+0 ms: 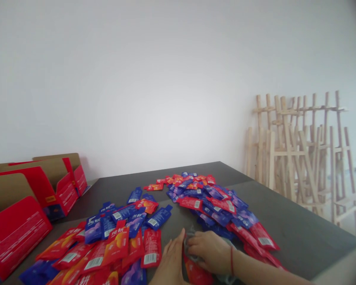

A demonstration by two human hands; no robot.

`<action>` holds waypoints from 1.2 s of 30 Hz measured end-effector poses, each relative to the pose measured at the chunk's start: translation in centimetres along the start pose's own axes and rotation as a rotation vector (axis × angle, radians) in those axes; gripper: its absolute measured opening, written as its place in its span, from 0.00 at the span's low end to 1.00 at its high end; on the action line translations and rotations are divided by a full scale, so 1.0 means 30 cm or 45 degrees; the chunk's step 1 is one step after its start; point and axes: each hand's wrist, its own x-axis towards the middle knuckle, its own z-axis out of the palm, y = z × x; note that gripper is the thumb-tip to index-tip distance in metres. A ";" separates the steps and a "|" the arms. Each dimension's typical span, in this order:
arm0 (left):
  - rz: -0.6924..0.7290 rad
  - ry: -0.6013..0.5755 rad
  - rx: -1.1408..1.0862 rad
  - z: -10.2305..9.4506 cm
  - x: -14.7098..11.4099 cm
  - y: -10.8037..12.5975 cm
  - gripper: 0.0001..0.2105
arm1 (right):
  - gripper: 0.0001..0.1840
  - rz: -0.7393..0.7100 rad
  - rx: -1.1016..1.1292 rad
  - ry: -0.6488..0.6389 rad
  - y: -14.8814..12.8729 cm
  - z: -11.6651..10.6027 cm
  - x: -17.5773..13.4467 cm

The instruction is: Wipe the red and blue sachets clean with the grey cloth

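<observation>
While the dark table (299, 221) lies strewn with red and blue sachets (213, 202), most of them loose and unsorted, your gathering looks barely begun. At the left, the red display boxes (14, 233) stand open, and no sachets show inside them from this angle. Your right hand (209, 249) is closed around a small bunch of sachets (195, 273) at the near edge; your left hand (170, 261) lies flat against that bunch, fingers extended, gripping nothing.
</observation>
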 end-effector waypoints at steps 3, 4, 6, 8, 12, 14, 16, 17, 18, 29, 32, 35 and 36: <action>0.029 -0.004 0.005 -0.021 -0.016 0.018 0.67 | 0.08 -0.205 0.025 0.026 -0.024 0.009 -0.065; 0.024 -0.010 0.015 -0.026 -0.021 0.024 0.67 | 0.09 -0.255 0.045 0.037 -0.030 0.009 -0.091; -0.013 -0.030 0.039 -0.034 -0.027 0.034 0.67 | 0.12 -0.294 0.097 0.049 -0.033 0.003 -0.142; -0.037 -0.043 0.048 -0.038 -0.029 0.040 0.67 | 0.12 -0.237 0.140 0.046 -0.021 -0.004 -0.183; 0.033 -0.031 0.021 -0.033 -0.025 0.027 0.68 | 0.18 0.041 0.149 0.022 0.010 -0.003 -0.182; 0.055 -0.012 0.006 -0.027 -0.023 0.015 0.68 | 0.19 0.148 0.140 0.020 0.014 0.002 -0.134; 0.048 -0.011 0.005 -0.021 -0.022 0.006 0.69 | 0.18 0.214 0.126 0.030 0.011 0.004 -0.071; 0.037 -0.012 0.009 -0.019 -0.022 0.005 0.70 | 0.17 0.237 0.115 0.033 0.009 0.003 -0.039; 0.023 -0.013 0.015 -0.018 -0.021 0.005 0.70 | 0.17 0.251 0.101 0.034 0.009 0.000 -0.012; -0.005 -0.041 0.052 -0.029 -0.017 0.011 0.67 | 0.17 -0.094 0.053 0.047 -0.002 0.012 -0.064; 0.059 -0.033 0.066 -0.027 -0.012 0.000 0.66 | 0.14 -0.223 0.085 0.069 -0.016 0.032 -0.133; 0.070 -0.060 0.096 -0.029 -0.006 -0.007 0.64 | 0.15 -0.218 0.129 0.106 -0.009 0.046 -0.187; 0.071 -0.064 0.108 -0.030 -0.004 -0.009 0.63 | 0.15 -0.170 0.141 0.123 -0.005 0.047 -0.197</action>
